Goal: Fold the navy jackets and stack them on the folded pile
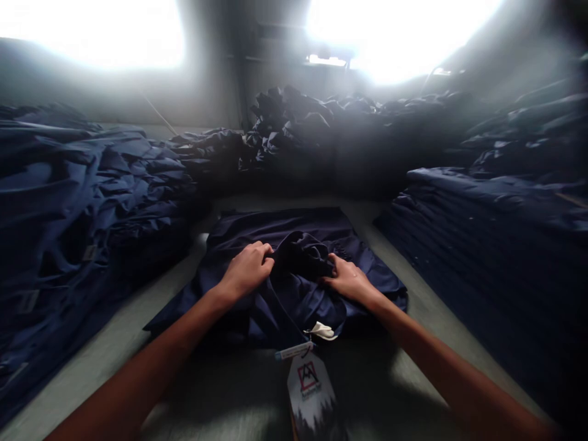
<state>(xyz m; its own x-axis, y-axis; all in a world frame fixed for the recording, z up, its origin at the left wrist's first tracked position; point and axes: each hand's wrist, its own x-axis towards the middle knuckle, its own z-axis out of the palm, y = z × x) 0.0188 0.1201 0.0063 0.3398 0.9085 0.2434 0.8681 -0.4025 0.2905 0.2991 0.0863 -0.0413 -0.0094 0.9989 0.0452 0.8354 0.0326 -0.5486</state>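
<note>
A dark navy garment lies spread on the table in front of me, with a raised, curved band of cloth like a collar or waistband at its middle. My left hand is closed on the left side of this band, thumb and fingers pinching the fabric. On the other side, my right hand grips the cloth between thumb and fingers. A cardboard hang tag with a red-framed logo and a tree print hangs toward me from the near edge. Beside its string are a small white label strip and a white piece.
Tall stacks of dark blue garments stand on the left and on the right. A heaped pile of dark cloth runs along the back. The pale table surface shows around the garment. Bright windows glare behind.
</note>
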